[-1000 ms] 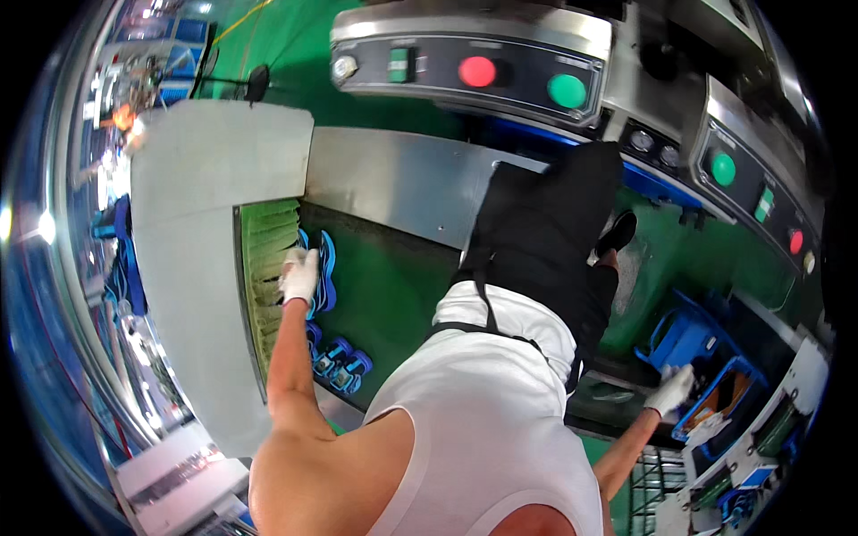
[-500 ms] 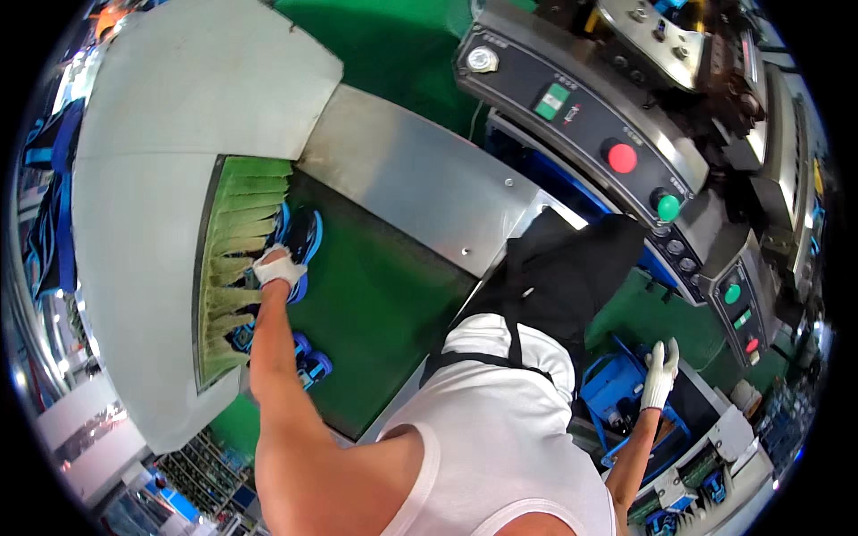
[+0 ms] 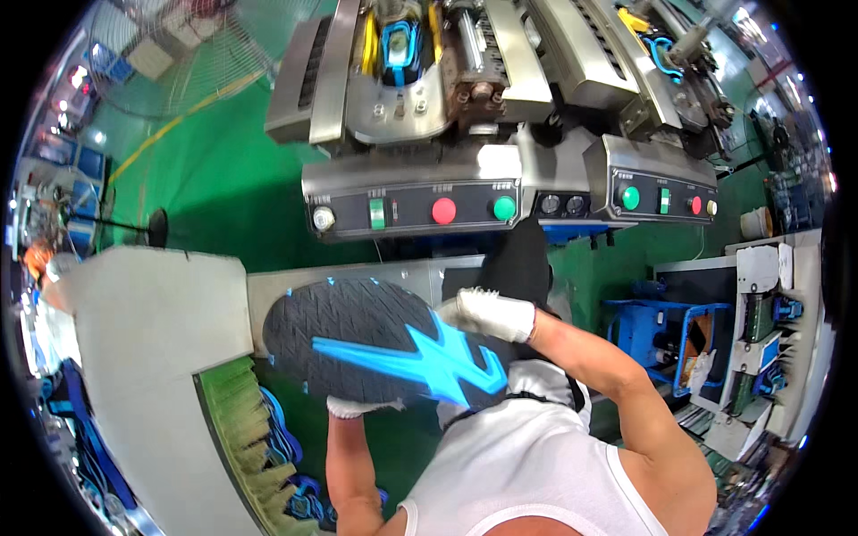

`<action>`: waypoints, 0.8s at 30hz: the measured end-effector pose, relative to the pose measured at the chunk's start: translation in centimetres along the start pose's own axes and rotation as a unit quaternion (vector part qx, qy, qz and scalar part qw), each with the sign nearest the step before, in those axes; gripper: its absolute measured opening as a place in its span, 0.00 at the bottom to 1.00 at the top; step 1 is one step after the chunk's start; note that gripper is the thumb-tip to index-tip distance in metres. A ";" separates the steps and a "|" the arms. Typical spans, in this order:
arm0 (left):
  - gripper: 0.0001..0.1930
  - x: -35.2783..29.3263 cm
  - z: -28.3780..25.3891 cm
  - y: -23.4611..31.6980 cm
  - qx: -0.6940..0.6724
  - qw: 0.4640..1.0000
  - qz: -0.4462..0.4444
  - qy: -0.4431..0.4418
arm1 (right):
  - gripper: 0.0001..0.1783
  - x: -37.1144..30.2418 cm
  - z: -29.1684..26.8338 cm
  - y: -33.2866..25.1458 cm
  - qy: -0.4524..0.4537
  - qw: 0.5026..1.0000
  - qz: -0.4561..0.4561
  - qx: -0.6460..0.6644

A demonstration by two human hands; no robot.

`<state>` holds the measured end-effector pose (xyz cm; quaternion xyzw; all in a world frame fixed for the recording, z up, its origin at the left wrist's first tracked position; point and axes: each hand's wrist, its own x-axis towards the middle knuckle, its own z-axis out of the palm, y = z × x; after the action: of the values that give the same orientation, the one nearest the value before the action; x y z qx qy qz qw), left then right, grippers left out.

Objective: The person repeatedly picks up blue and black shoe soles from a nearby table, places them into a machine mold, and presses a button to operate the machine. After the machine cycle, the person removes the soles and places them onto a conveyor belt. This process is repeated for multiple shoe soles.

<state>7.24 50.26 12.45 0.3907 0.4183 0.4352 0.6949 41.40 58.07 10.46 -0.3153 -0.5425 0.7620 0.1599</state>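
Note:
A shoe (image 3: 349, 344) is held up in front of my body, its black treaded sole with a bright blue zigzag turned toward me. The rest of the shoe is hidden behind that sole. My left hand (image 3: 357, 406), in a white glove, grips its lower edge, with the fingers mostly out of sight. At the upper edge, toward the right end, my gloved right hand (image 3: 492, 314) holds it with bent fingers. Blue-and-black shoes (image 3: 281, 429) stick out from green bristle-like strips (image 3: 237, 411) at the lower left.
Ahead stands a metal machine with a control panel (image 3: 411, 207) of red and green buttons; a blue-black shoe part (image 3: 400, 49) sits in it. A pale machine housing (image 3: 161, 339) is on my left. A blue crate frame (image 3: 639, 335) and a rack (image 3: 760, 339) stand right.
My left hand has come from the bristle strips to my front and now holds a shoe. My right hand has moved from above the blue crate onto that shoe. The view has turned.

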 end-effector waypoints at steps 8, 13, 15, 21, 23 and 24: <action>0.32 23.5 13.3 18.6 0.600 0.685 0.378 -0.166 | 0.49 -8.5 -0.7 -1.1 0.110 0.832 -0.154 0.521; 0.45 39.7 12.8 20.3 0.644 0.698 0.296 0.105 | 0.64 -13.7 -3.1 1.2 0.322 0.779 -0.166 0.511; 0.50 44.8 13.5 20.7 0.688 0.676 0.213 0.154 | 0.62 -16.0 -3.0 2.5 0.378 0.759 -0.180 0.499; 0.45 54.6 17.5 18.3 0.760 0.616 0.097 0.181 | 0.54 -20.1 -1.0 4.4 0.441 0.716 -0.246 0.482; 0.39 56.9 14.7 19.6 0.763 0.618 0.104 0.158 | 0.51 -20.6 0.1 4.4 0.436 0.716 -0.270 0.474; 0.37 56.6 16.2 20.8 0.766 0.619 0.104 0.138 | 0.50 -20.8 0.5 4.3 0.434 0.717 -0.287 0.464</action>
<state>31.73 106.72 23.27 0.7574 0.6480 0.0752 0.0284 57.04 43.96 12.98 -0.3268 -0.0563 0.6153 0.7152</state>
